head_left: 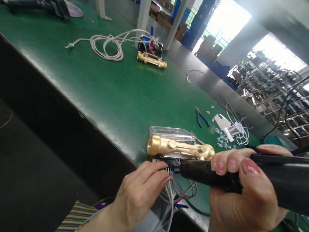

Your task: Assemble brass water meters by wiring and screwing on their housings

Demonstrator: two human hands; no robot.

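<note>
My right hand [248, 193] is wrapped round a black electric screwdriver [209, 173], which points left. Its tip reaches a dark terminal block [174, 163] beside a brass pipe fitting [180, 148] with threaded ends. At the same block, my left hand [140, 190] has its thumb and fingers pinched together on the white wires [172, 200] there; the fingertips partly hide what they grip. Behind the fitting lies a clear plastic cover [172, 133]. Grey cable loops and a blue-handled part [181, 206] hang at the bench's front edge.
On the green bench [118, 93] lie blue-handled cutters [201, 117], small bluish pieces [223, 138] and a thin white wire coil [241, 135]. Farther back are another brass fitting [152, 60] and a coiled cable [106, 47]. Black handheld devices [39, 0] lie far left.
</note>
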